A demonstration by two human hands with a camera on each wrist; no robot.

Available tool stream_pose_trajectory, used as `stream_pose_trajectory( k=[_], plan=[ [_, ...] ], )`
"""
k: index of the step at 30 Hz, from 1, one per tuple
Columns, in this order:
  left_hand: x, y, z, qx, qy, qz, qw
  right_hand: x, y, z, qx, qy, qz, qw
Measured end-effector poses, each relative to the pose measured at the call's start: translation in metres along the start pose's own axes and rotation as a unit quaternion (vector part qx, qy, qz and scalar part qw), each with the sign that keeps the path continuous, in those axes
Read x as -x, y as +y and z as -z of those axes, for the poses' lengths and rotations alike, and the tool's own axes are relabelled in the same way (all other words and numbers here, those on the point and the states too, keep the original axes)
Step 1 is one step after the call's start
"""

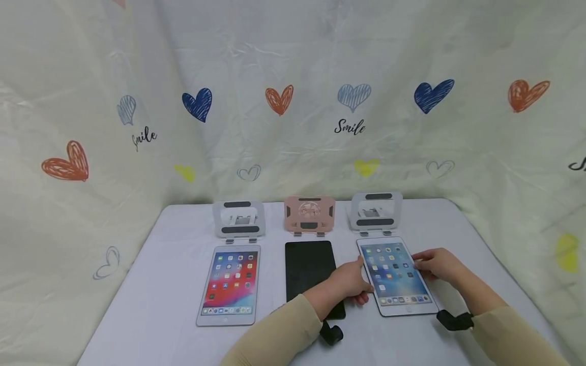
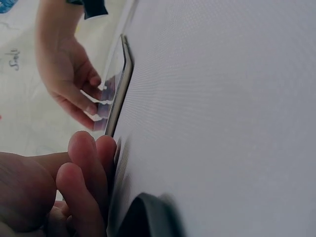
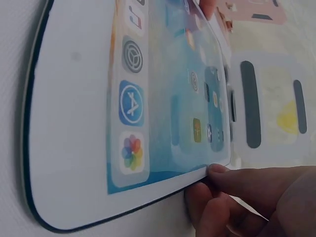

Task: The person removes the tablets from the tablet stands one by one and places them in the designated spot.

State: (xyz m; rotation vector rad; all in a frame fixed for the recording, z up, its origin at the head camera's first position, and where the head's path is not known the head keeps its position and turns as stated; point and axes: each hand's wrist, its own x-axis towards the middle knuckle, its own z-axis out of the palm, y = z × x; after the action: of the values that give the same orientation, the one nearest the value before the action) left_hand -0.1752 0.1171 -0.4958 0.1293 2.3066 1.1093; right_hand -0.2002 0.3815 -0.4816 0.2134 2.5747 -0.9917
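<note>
A white tablet (image 1: 397,277) with a lit blue home screen lies at the right of the white table. My left hand (image 1: 350,278) grips its left edge, with the forearm crossing over a black tablet (image 1: 308,269). At the opposite edge, my right hand (image 1: 441,264) pinches the tablet between thumb and fingers. The right wrist view shows that thumb (image 3: 219,170) on the white bezel and the other fingers curled below the edge. In the left wrist view, curled left fingers (image 2: 84,168) are close to the table beside the tablet's edge (image 2: 122,94).
Another white tablet (image 1: 229,284) with a red and blue screen lies at the left. Along the back stand a grey stand (image 1: 261,218), a pink stand (image 1: 288,216) and a second grey stand (image 1: 397,213). A white curtain with hearts (image 1: 293,147) hangs behind the table.
</note>
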Motion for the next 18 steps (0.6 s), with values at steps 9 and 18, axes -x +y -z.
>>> stream_pose_trajectory(
  k=[9, 18],
  plan=[
    [0.004, -0.002, 0.0, 0.034, -0.001, -0.003, 0.9994, 0.004, 0.003, 0.002, -0.021, 0.0, 0.002, 1.0],
    [0.005, -0.001, -0.002, 0.037, 0.0, -0.001, 0.9993, 0.004, 0.011, 0.003, -0.032, -0.004, -0.004, 0.999]
  ],
)
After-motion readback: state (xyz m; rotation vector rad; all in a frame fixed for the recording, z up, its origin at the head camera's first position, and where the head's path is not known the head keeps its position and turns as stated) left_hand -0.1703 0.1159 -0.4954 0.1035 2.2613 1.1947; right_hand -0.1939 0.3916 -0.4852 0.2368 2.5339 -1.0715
